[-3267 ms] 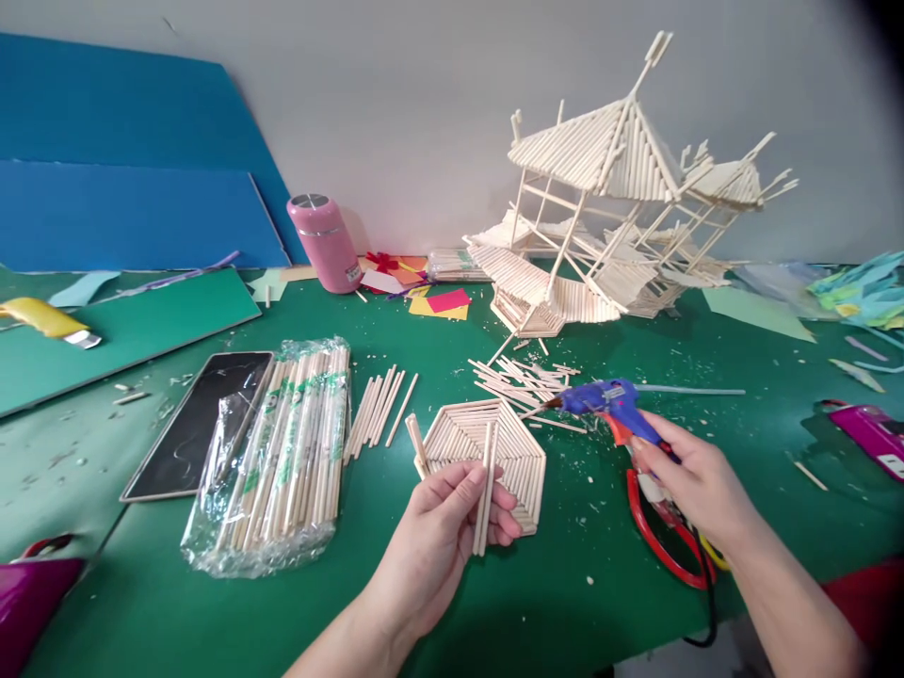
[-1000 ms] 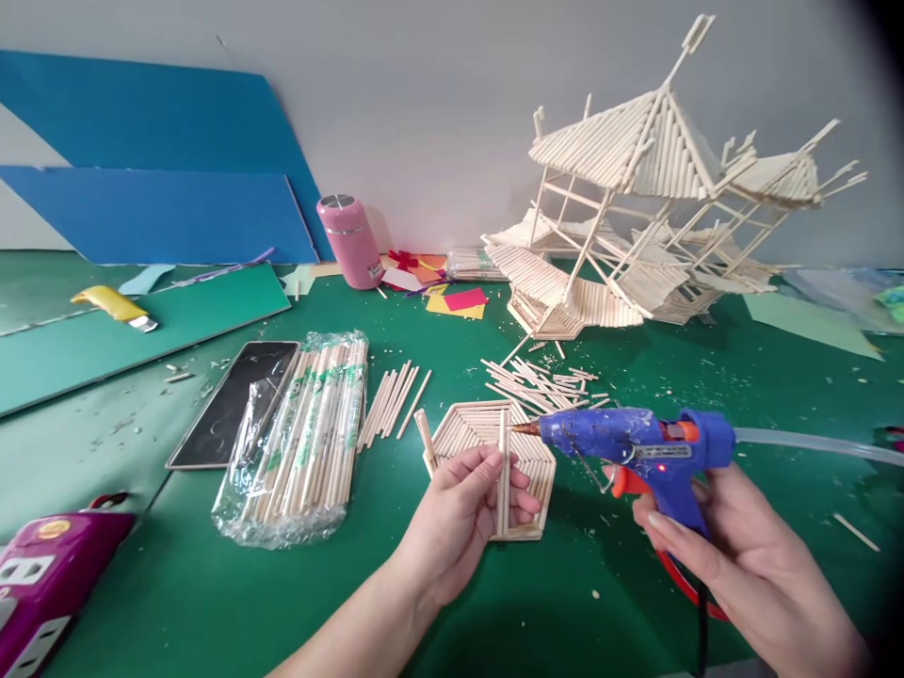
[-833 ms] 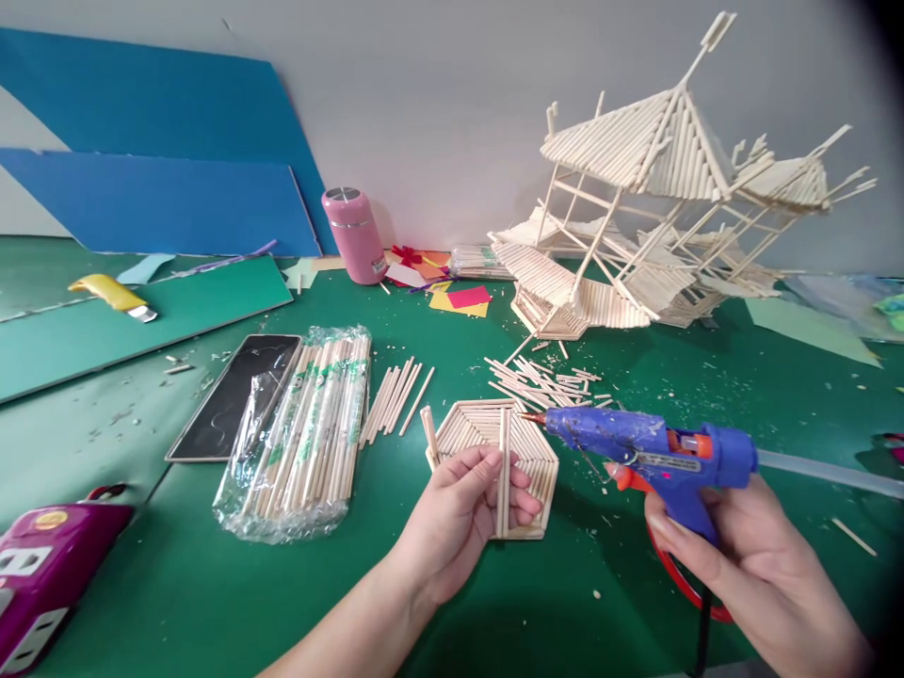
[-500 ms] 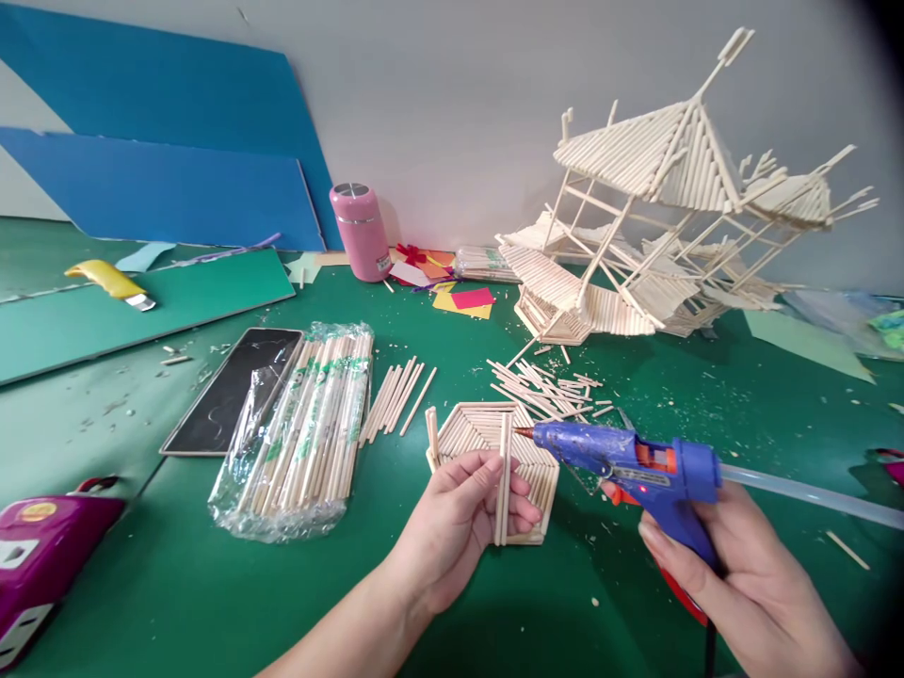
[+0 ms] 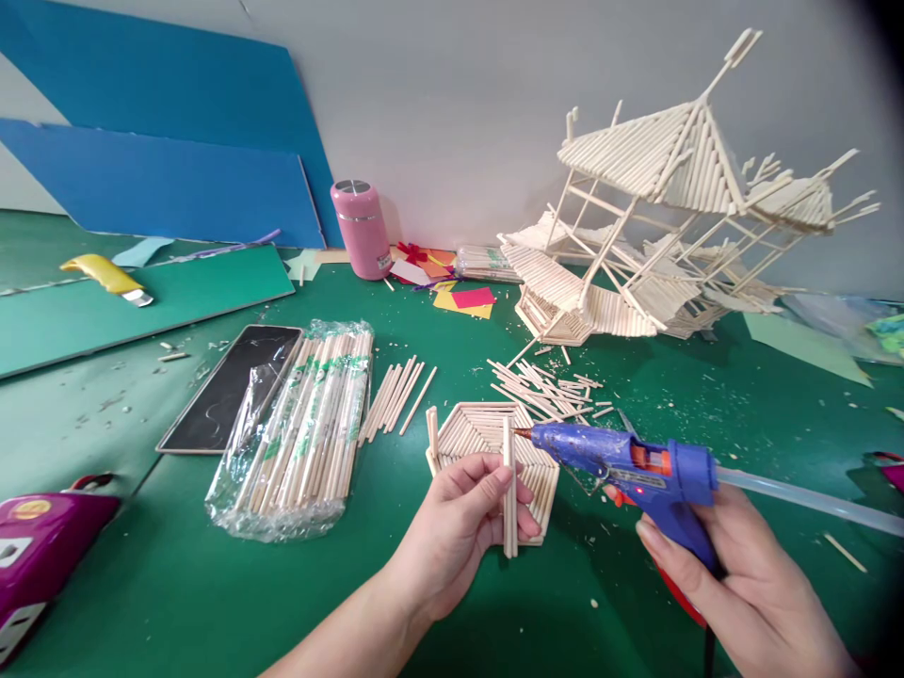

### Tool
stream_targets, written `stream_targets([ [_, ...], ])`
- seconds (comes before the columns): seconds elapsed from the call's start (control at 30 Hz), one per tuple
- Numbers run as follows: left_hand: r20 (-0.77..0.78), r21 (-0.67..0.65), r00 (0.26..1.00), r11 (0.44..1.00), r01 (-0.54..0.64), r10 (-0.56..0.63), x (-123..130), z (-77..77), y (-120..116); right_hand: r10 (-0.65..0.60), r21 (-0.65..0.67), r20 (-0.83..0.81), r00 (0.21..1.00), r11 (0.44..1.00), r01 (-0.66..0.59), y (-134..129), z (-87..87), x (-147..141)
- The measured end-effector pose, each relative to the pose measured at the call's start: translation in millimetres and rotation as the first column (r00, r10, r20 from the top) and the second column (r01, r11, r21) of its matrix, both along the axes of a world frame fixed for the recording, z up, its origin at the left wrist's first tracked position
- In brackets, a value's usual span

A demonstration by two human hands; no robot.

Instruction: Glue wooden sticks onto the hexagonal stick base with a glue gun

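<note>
My left hand (image 5: 456, 527) pinches a short pair of wooden sticks (image 5: 508, 490) upright over a flat hexagonal panel of sticks (image 5: 475, 431) lying on the green table (image 5: 176, 584). My right hand (image 5: 734, 584) grips a blue glue gun (image 5: 628, 466) by its handle. The gun's nozzle points left and touches the upper end of the held sticks. A clear glue rod (image 5: 805, 494) sticks out behind the gun.
A plastic-wrapped bundle of sticks (image 5: 303, 424), loose sticks (image 5: 399, 395) and a scattered pile of sticks (image 5: 543, 381) lie nearby. A large stick house model (image 5: 664, 235) stands at the back right. A pink flask (image 5: 360, 231), black slate (image 5: 226, 386), yellow knife (image 5: 105, 278), blue boards (image 5: 162, 179) sit left.
My right hand lifted the glue gun from the table and brought its nozzle left to the held sticks. My left hand has kept the sticks upright over the hexagon.
</note>
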State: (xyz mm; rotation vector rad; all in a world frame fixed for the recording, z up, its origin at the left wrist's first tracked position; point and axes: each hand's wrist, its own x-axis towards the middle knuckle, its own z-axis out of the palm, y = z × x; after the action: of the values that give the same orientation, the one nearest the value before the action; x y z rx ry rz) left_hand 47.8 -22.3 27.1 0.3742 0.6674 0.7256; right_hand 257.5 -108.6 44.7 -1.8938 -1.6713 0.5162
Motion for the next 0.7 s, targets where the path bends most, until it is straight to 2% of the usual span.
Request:
stream_targets([
  [0.2, -0.077, 0.043, 0.997, 0.999, -0.004, 0.007, 0.4, 0.3, 0.3, 0.003, 0.015, 0.020, 1.000, 1.000, -0.004, -0.8, -0.7, -0.2],
  [0.5, -0.053, 0.025, 0.998, 0.999, -0.020, 0.022, 1.5, 0.5, 1.9, -0.009, -0.026, -0.010, 1.000, 1.000, 0.009, -5.8, -2.8, 1.6],
  [0.7, -0.055, 0.032, 0.998, 0.999, -0.013, 0.015, 0.2, 0.0, 1.6, -0.004, 0.019, 0.040, 0.999, 1.000, 0.004, -3.4, 0.6, -0.6],
])
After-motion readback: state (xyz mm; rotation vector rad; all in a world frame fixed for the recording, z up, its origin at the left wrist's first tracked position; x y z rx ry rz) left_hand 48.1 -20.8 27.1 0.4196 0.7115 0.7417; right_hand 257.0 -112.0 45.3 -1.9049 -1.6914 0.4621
